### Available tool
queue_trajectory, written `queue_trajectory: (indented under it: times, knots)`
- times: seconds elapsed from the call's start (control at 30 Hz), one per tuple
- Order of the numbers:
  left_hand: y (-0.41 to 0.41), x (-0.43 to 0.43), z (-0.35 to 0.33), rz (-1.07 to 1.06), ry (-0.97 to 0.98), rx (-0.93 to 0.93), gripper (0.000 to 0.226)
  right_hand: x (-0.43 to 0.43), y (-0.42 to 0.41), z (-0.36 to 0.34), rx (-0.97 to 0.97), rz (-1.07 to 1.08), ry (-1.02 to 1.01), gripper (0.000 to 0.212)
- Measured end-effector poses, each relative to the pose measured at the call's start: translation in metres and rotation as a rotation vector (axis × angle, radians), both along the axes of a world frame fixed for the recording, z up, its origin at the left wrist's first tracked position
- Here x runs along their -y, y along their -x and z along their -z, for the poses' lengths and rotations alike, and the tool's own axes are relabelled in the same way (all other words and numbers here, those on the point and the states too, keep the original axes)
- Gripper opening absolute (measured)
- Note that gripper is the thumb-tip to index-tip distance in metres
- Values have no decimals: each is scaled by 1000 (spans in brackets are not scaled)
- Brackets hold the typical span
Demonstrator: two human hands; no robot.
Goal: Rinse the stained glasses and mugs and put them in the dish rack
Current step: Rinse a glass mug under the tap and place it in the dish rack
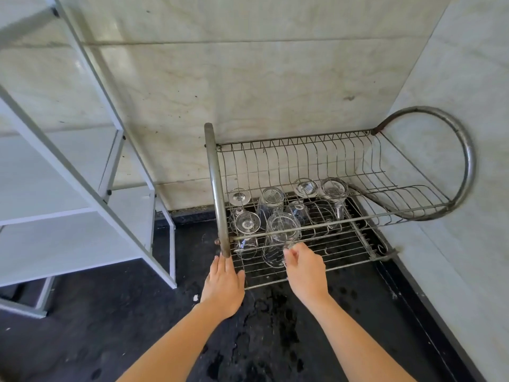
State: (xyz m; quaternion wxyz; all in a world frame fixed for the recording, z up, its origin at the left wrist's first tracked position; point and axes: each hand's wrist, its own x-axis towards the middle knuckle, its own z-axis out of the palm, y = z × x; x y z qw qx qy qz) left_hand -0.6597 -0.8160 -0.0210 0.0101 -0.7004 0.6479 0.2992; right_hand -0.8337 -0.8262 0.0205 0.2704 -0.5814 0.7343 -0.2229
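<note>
A metal wire dish rack [355,245] stands in the corner on a black counter. Several clear glasses sit upside down on its lower shelf, among them a stemmed glass [239,196] at the back left and a tall one [334,188] at the back right. At the front stands a clear glass mug [281,230], also upside down. My right hand [304,267] pinches the mug's handle at its lower right side. My left hand [223,282] lies flat on the counter, fingertips by the foot of the rack's left tube.
A white metal shelf unit [82,188] stands to the left of the rack. Pale marble walls close the corner behind and to the right. The black counter [110,326] shows wet patches in front of the rack. The rack's upper plate tier holds nothing.
</note>
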Motion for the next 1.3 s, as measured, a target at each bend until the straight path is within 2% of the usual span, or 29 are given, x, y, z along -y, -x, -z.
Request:
queue_trajectory:
  times: [0.3,0.4,0.47,0.7,0.87,1.07,1.17,1.3]
  knots:
    - [-4,4,-4,24,-64,21,71,-4,-6,-5,-143,9,-45,23]
    - [-12,0,-8,10,-6,-20,68,-15,-11,-14,-160,64,79,32]
    - [-20,-6,-17,-3,58,-45,63,-22,-18,-18,-160,42,142,26]
    - [-84,-69,-58,-96,223,-149,33,-61,-93,-23,-103,-313,147,13]
    - [-177,-141,-84,-291,319,-79,40,-96,-189,-33,-70,-577,160,13]
    - [-295,-266,-112,-619,343,-3,28,-177,-317,-56,-87,-908,195,17]
    - [-347,-347,-118,-785,336,50,30,-237,-381,-62,-82,-1052,210,13]
    - [-406,-459,-121,-980,356,153,31,-324,-463,-63,-99,-1239,177,18]
